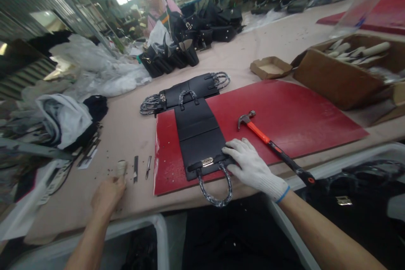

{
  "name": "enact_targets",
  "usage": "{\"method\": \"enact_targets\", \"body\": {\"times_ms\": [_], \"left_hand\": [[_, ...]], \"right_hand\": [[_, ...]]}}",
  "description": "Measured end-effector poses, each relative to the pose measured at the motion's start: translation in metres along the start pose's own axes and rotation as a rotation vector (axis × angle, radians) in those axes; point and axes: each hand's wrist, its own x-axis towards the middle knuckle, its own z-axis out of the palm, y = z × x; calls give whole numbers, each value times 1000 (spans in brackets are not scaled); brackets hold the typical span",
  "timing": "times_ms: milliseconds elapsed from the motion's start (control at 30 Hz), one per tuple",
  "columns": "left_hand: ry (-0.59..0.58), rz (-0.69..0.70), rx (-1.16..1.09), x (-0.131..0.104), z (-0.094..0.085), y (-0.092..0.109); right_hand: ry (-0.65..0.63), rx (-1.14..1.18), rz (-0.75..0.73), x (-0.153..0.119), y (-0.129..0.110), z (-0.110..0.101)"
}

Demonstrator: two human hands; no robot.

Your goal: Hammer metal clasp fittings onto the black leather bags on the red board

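My left hand [107,195], bare, is low over the table at the left, its fingers closed around a short pale object [122,167] whose kind I cannot make out. My right hand [249,166] wears a white knit glove and lies with fingers extended on the right edge of a black bag panel [200,128]. That panel lies flat on a red board [272,109]. Near its lower end is a shiny metal clasp [207,162], with a plastic-wrapped handle [215,198] hanging past the board's edge. A claw hammer [268,141] with an orange and black handle rests right of the panel.
A dark flat strip [136,169] and a slim metal tool [148,167] lie beside my left hand. More black panels [186,90] are stacked behind the board. Cardboard boxes [338,78] stand at right, finished black bags [171,57] farther back, near a person.
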Motion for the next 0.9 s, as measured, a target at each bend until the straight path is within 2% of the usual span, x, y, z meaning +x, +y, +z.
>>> {"method": "enact_targets", "body": {"times_ms": [67,100,167,267,333,400,467,567,733,833,900], "left_hand": [[71,29,42,-11,1,14],[126,87,30,-19,2,27],[229,304,-104,-42,3,60],[198,689,-361,-86,8,120],[143,864,-416,-113,10,159],[102,934,-345,-132,10,189],[79,937,-218,-142,8,208],[45,971,-69,-143,2,219],[84,1147,35,-138,3,211],[143,1199,-53,-133,11,198],[169,1253,-236,-126,20,188]], "right_hand": [[0,14,1,1,2,1],[1,22,3,2,3,1],[-6,11,15,6,2,1],[-45,-90,52,15,-6,-2],[-79,-157,65,22,-15,-6],[-118,-202,57,29,-27,-10],[-175,-258,54,36,-40,-13],[-264,-347,62,47,-54,-15],[-370,-432,5,61,-64,-14],[-421,-458,-68,65,-65,-12],[-449,-471,-114,65,-65,-10]]}}
